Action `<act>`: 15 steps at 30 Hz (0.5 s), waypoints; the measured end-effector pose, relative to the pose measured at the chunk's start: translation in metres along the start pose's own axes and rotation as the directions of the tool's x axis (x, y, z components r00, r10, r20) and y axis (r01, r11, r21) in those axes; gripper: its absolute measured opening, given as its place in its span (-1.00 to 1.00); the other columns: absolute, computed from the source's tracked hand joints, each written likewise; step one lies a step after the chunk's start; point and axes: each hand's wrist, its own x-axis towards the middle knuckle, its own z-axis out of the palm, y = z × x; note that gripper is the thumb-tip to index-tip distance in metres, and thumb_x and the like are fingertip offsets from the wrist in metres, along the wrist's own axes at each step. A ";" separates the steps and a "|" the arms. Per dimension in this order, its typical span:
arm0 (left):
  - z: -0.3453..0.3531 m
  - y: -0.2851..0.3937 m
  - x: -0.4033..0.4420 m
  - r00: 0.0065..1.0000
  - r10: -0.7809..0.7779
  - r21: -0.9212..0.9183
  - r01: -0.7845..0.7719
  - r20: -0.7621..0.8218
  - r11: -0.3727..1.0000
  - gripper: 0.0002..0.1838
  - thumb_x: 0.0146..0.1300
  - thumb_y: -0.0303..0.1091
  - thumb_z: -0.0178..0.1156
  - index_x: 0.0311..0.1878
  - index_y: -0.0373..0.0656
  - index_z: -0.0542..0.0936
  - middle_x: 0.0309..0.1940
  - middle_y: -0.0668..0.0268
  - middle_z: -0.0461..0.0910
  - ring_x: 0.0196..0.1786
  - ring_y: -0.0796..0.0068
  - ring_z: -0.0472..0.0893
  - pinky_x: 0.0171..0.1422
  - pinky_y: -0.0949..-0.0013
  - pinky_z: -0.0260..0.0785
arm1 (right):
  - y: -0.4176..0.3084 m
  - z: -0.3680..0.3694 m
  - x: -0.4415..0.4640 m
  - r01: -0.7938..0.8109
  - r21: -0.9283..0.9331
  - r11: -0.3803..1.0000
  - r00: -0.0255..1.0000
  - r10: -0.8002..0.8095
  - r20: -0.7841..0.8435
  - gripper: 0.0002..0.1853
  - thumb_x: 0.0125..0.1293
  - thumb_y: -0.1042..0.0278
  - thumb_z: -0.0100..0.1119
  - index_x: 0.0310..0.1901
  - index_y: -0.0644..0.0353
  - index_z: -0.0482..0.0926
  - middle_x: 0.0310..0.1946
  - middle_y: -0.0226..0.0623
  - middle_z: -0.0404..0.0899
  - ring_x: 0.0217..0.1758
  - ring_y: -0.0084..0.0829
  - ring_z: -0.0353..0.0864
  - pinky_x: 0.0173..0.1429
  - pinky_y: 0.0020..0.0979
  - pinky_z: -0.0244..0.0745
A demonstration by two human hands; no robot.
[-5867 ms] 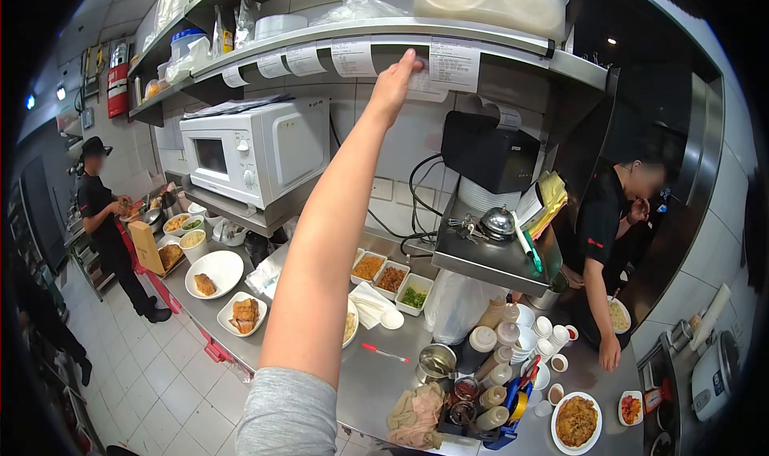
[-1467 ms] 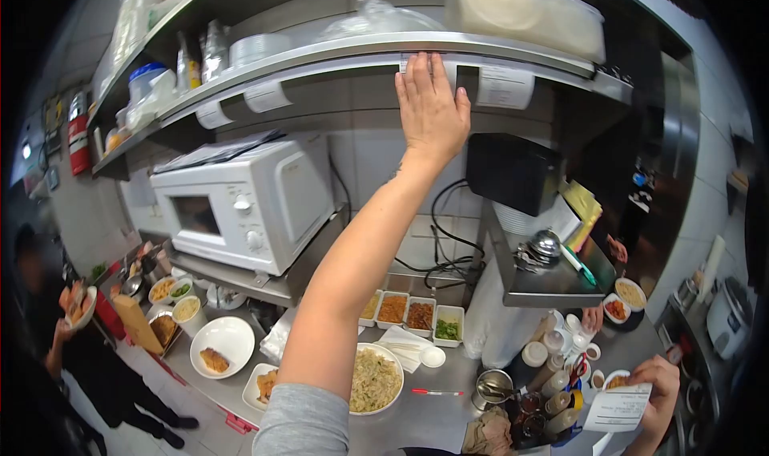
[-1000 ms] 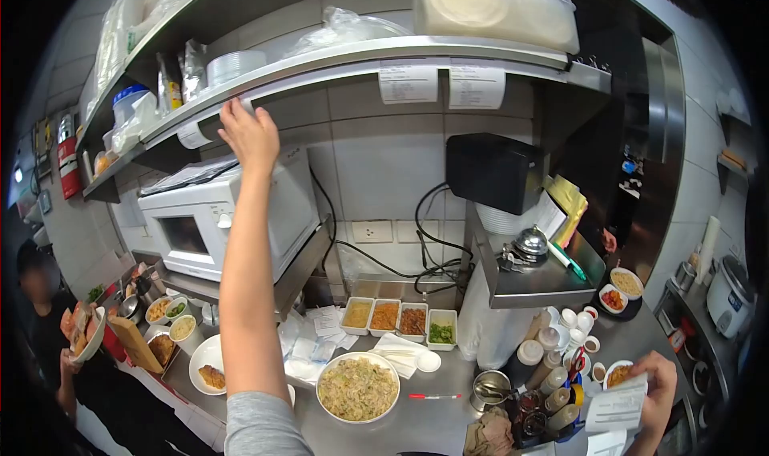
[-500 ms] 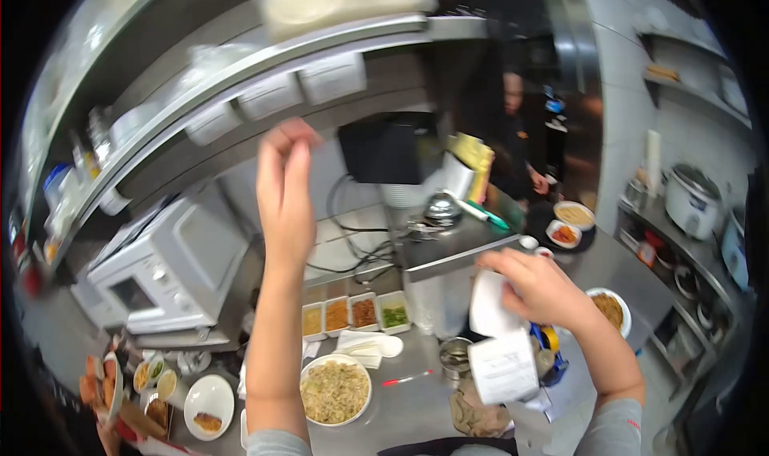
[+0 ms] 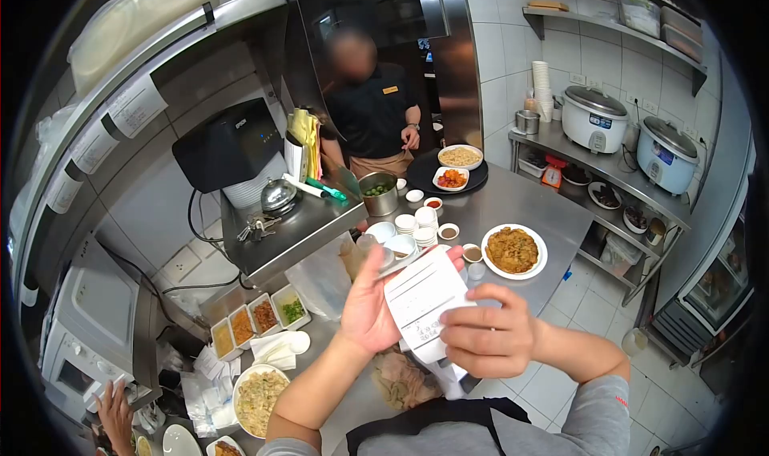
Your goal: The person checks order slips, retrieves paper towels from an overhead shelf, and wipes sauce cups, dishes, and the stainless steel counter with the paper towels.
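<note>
A printed paper slip [image 5: 424, 296], white with handwriting near its lower end, is tilted toward me in the middle of the view. My right hand [image 5: 493, 332] is closed on its lower right edge, fingers over the front. My left hand [image 5: 370, 308] is open, palm up behind the slip, thumb spread to the left. Some of its fingertips show past the slip's top right edge; the others are hidden. Just beyond lie small stacked white dishes [image 5: 415, 225] and sauce cups [image 5: 448, 232]. To the right sits a white plate of browned food [image 5: 513, 250].
A person [image 5: 372, 111] stands across the counter by a black tray [image 5: 424, 171] with two dishes. At left are a bowl of fried rice [image 5: 260, 400], topping containers [image 5: 264, 316], a microwave [image 5: 100, 320] and another person's hand [image 5: 114, 412]. Rice cookers [image 5: 593, 119] stand on the right shelf.
My view has turned rightward. My left hand has come down from near the overhead shelf to behind the slip. My right hand has raised the slip, and its printed face now shows closer.
</note>
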 end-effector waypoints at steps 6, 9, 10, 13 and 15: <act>0.019 0.006 0.021 0.988 0.046 0.345 -0.094 0.146 0.934 -0.45 0.48 -0.17 -0.32 0.37 -0.36 0.03 0.38 0.01 0.10 0.39 0.15 0.20 0.44 0.16 0.10 | -0.002 -0.021 -0.037 -0.425 0.213 0.880 0.903 0.429 0.027 -0.69 0.04 0.21 0.38 -0.21 0.10 0.54 0.00 -0.23 0.45 0.15 -0.26 0.40 0.18 -0.28 0.24; 0.020 0.006 0.030 0.983 0.068 0.421 -0.135 0.171 0.897 -0.49 0.47 -0.19 -0.28 0.34 -0.35 0.11 0.36 0.04 0.15 0.35 0.18 0.28 0.39 0.18 0.19 | 0.010 -0.015 -0.037 -0.617 0.577 0.535 0.630 0.776 -0.046 -0.67 0.05 0.29 0.37 -0.15 0.14 0.53 0.03 -0.20 0.40 0.13 -0.22 0.38 0.16 -0.30 0.24; 0.020 0.006 0.034 0.980 0.077 0.447 -0.153 0.182 0.881 -0.50 0.47 -0.20 -0.26 0.34 -0.34 0.14 0.36 0.04 0.16 0.34 0.18 0.29 0.38 0.18 0.20 | 0.016 -0.013 -0.035 -0.595 0.635 0.493 0.644 0.765 0.008 -0.72 0.09 0.36 0.34 -0.16 0.19 0.54 -0.06 -0.24 0.45 0.05 -0.30 0.43 0.10 -0.32 0.28; 0.021 0.006 0.043 0.976 0.095 0.519 -0.184 0.193 0.835 -0.51 0.46 -0.19 -0.22 0.31 -0.33 0.18 0.34 0.04 0.18 0.32 0.18 0.31 0.37 0.17 0.22 | 0.026 -0.007 -0.042 -0.668 0.673 0.318 0.622 0.735 0.270 -0.83 0.16 0.50 0.26 -0.20 0.27 0.56 -0.07 -0.20 0.47 0.09 -0.36 0.42 0.19 -0.32 0.28; 0.022 0.007 0.045 0.981 0.103 0.561 -0.178 0.163 0.808 -0.50 0.46 -0.17 -0.23 0.31 -0.33 0.19 0.33 0.03 0.20 0.31 0.16 0.32 0.39 0.15 0.19 | 0.025 0.000 -0.048 -0.669 0.727 0.154 0.516 0.801 0.304 -0.83 0.20 0.62 0.18 -0.16 0.34 0.58 -0.11 -0.23 0.52 -0.04 -0.50 0.51 0.02 -0.48 0.40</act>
